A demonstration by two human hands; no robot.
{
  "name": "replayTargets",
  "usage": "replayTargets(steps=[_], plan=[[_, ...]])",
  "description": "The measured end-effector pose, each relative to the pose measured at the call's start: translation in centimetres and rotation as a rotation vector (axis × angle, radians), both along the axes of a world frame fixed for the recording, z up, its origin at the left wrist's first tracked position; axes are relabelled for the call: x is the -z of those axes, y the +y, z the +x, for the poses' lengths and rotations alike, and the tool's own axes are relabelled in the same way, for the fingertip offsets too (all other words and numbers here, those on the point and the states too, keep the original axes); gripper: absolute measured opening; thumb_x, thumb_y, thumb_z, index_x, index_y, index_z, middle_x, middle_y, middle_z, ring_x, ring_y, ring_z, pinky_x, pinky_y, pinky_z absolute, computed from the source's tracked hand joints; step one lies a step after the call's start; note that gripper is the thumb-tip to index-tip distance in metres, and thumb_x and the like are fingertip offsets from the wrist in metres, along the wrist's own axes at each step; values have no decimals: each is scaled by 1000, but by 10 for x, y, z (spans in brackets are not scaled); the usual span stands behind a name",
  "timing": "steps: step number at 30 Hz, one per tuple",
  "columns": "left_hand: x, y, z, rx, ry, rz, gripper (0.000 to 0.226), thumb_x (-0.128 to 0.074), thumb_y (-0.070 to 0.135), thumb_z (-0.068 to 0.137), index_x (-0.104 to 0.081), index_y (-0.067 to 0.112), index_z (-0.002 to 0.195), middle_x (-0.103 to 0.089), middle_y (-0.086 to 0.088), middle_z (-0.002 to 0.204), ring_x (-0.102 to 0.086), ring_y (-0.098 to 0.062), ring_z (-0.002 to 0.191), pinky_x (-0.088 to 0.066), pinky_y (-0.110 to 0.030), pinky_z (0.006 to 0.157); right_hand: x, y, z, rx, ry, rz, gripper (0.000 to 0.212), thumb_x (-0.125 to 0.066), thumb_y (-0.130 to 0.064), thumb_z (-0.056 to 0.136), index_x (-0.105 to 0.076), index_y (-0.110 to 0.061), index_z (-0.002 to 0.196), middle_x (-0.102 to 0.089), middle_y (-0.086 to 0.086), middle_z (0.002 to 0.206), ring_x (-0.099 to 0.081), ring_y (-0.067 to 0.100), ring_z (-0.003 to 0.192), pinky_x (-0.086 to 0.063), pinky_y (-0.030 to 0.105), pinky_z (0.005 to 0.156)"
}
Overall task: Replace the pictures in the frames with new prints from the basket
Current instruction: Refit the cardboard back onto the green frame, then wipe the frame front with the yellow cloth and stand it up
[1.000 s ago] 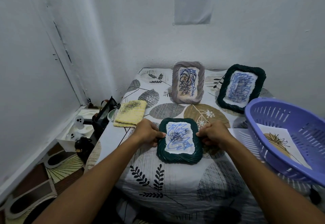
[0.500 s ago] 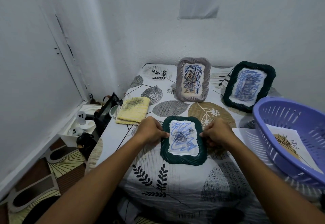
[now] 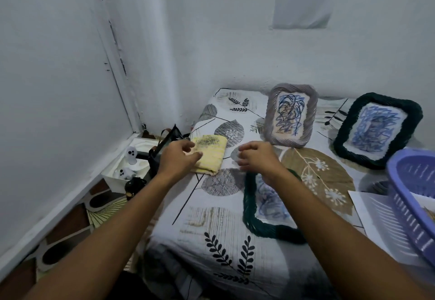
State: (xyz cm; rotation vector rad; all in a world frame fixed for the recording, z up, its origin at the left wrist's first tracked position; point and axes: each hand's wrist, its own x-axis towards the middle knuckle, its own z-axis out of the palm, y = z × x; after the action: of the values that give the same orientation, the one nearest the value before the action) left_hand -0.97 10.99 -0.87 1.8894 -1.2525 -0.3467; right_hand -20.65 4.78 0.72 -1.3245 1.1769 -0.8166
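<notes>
The left hand (image 3: 177,158) hovers at the centre left of the frame, over the near edge of a folded yellow cloth (image 3: 210,153); its fingers are loosely curled with the thumb apart, and they hold nothing. The right hand (image 3: 255,158) is just right of the cloth, its fingers bent downward toward the table; whether they pinch anything cannot be told, since the fingertips are blurred.

Below the right hand, a dark green frame (image 3: 253,219) lies flat on the leaf-patterned tablecloth (image 3: 211,224), with a picture of blue scribbles inside it; the right forearm crosses over its right side. At the upper centre right, a grey frame (image 3: 270,113) stands leaning back near the wall, showing a blue scribble over a leaf drawing. To its right, a second dark green frame (image 3: 348,146) also stands tilted, with a blue scribbled picture. At the right edge, a purple basket (image 3: 404,205) sits partly out of view, resting on a white sheet (image 3: 367,208). A paper notice (image 3: 302,5) hangs on the wall at the upper right.
</notes>
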Motion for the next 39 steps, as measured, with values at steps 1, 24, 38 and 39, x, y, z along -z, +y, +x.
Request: replayTargets(steps=[1,24,38,39], plan=[[2,-2,5,4,8,29,41,-76,26,79,-66,8,115,-67,-9,105,-60,-18,92,-42,-26,75,3,-6,12,0,-47,72,13,-55,6,89,-59,-5,86,-59,12,74,-54,20,57,-50,30,55],[7,5,2,244,564,-39,38,-70,6,83,-61,-3,119,-68,-14,107,-68,-19,88,-56,-22,72,1,-7,42,6,-622,458,31,-53,-5,90,-55,5,119,-62,26,118,-59,41,110,-45,60,90],[10,22,-94,513,203,-13,50,-74,43,76,-65,20,119,-66,4,117,-60,-8,106,-50,-23,88,-24,24,-133,254,-586,144,25,-49,-30,97,-62,-9,104,-71,14,102,-69,28,88,-51,51,75],[13,23,-97,528,150,0,57,-73,49,73,-64,21,121,-64,5,120,-58,-7,109,-47,-22,90,-26,23,-141,302,-527,54,25,-50,-32,97,-63,-10,101,-72,14,100,-69,29,87,-53,50,73]])
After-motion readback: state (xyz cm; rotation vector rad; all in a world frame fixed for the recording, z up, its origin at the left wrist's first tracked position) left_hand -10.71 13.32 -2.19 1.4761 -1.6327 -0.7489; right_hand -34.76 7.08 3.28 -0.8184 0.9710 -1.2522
